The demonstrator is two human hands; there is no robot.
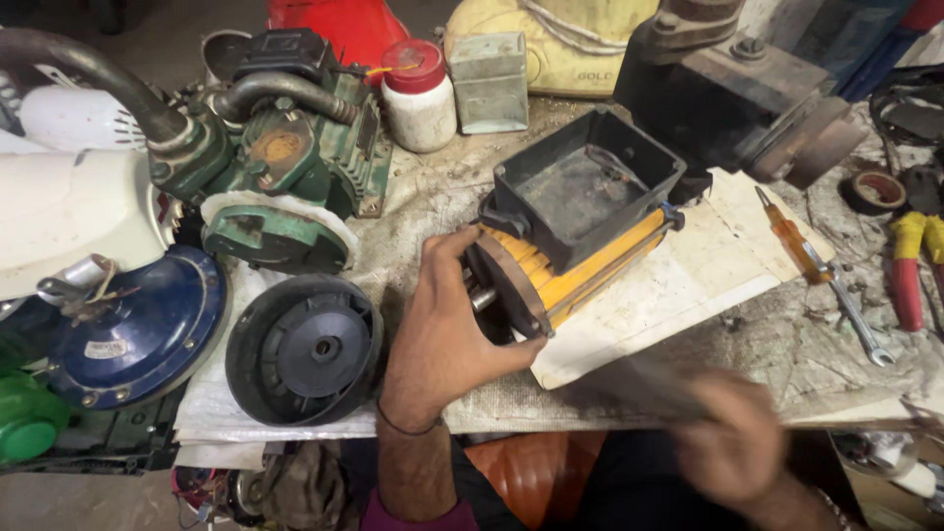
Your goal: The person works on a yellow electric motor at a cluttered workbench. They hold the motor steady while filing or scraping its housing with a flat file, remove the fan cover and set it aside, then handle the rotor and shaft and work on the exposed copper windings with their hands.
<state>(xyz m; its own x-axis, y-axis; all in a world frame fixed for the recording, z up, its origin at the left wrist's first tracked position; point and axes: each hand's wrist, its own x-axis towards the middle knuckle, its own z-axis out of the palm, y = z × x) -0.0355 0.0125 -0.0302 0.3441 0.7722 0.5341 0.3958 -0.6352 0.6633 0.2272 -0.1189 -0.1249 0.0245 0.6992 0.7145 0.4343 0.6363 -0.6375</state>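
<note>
We see the yellow motor [575,258] lying on its side at frame centre on white paper [678,295], left hand [447,329] clasping its shaft end, likely to steady it. Right hand [733,433] at lower right is blurred, grip unclear. Black fan cover [305,349] sits lower left, screwdriver [792,241] right.

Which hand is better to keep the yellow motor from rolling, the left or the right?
Probably the left hand: it already wraps the shaft end of the yellow motor lying on the paper sheet. The right hand is off the motor, a blur near the table edge.
</note>
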